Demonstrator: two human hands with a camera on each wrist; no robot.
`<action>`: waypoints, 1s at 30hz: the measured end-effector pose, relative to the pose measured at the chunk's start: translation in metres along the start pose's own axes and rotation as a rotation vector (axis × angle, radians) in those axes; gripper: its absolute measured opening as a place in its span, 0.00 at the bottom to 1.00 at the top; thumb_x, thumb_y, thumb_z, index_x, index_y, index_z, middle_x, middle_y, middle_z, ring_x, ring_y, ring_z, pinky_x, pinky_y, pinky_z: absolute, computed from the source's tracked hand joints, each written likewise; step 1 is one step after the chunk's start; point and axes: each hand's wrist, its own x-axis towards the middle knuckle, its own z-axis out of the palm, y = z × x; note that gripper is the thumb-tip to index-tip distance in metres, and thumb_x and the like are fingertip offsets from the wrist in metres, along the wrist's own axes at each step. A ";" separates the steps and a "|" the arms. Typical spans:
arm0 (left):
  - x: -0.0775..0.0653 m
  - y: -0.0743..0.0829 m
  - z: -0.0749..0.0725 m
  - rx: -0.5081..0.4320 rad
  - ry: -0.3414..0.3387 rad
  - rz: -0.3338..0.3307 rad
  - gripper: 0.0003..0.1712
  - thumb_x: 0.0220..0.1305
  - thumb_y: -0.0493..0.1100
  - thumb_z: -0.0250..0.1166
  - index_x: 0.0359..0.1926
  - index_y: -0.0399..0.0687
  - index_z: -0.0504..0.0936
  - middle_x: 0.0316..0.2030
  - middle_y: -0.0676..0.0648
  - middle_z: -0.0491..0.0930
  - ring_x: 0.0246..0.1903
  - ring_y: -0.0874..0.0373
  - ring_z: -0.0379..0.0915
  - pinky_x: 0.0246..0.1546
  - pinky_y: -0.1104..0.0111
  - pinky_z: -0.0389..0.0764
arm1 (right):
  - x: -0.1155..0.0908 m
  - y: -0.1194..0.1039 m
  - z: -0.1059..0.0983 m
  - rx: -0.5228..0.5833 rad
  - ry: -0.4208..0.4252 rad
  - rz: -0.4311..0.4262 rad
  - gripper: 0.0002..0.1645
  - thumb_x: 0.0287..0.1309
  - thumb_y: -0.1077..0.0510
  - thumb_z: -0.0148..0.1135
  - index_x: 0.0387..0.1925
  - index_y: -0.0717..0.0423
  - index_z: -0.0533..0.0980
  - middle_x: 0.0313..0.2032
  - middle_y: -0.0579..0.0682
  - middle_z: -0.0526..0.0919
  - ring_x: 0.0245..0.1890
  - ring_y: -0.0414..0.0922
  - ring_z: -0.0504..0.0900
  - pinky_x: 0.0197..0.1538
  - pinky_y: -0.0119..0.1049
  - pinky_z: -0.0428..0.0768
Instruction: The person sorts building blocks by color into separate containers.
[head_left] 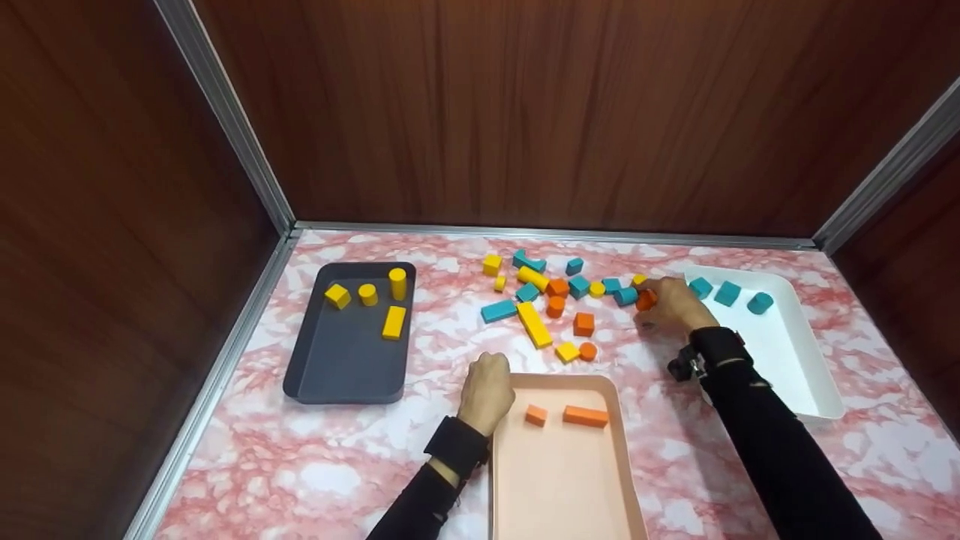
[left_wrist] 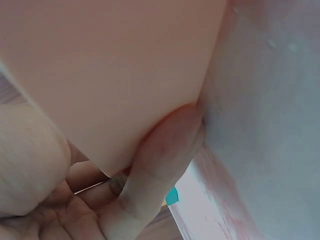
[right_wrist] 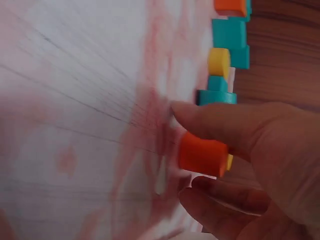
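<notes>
My left hand (head_left: 487, 394) grips the near-left corner wall of a peach tray (head_left: 555, 487), its thumb flat on the tray wall (left_wrist: 115, 75) in the left wrist view. Inside this tray lie a small orange block (head_left: 535, 415) and a long orange block (head_left: 586, 417). At the right end of the scattered blocks, my right hand (head_left: 673, 304) reaches round an orange block (right_wrist: 202, 154). Its thumb overlaps the block's upper side in the right wrist view, while the fingers lie below with a slim gap. A teal cylinder (head_left: 625, 297) sits just left of that block.
Yellow blocks stand in a dark grey tray (head_left: 345, 375) at left; teal ones lie in a white tray (head_left: 780, 367) at right, partly behind my right forearm. Mixed blocks, including a long yellow block (head_left: 534, 325), spread across the middle. Wooden panels (head_left: 525, 112) enclose the table.
</notes>
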 end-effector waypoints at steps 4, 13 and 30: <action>-0.002 0.000 0.000 0.001 0.007 0.000 0.04 0.44 0.28 0.65 0.25 0.36 0.81 0.25 0.39 0.79 0.27 0.43 0.80 0.29 0.58 0.80 | 0.003 0.000 0.004 -0.102 0.066 -0.073 0.25 0.49 0.62 0.66 0.51 0.65 0.76 0.43 0.64 0.79 0.40 0.55 0.75 0.47 0.50 0.76; -0.001 0.006 0.000 0.008 -0.008 0.030 0.03 0.45 0.28 0.63 0.24 0.37 0.81 0.24 0.40 0.79 0.27 0.44 0.80 0.29 0.60 0.81 | -0.006 0.009 0.001 -0.142 0.199 -0.176 0.13 0.47 0.67 0.63 0.37 0.68 0.81 0.34 0.64 0.83 0.31 0.54 0.78 0.37 0.47 0.78; 0.002 -0.003 -0.001 -0.046 -0.071 -0.025 0.05 0.48 0.27 0.62 0.28 0.36 0.82 0.28 0.39 0.80 0.31 0.43 0.80 0.32 0.58 0.81 | -0.055 -0.036 -0.023 0.000 0.349 -0.273 0.14 0.47 0.66 0.68 0.39 0.64 0.81 0.37 0.62 0.83 0.34 0.54 0.80 0.40 0.51 0.80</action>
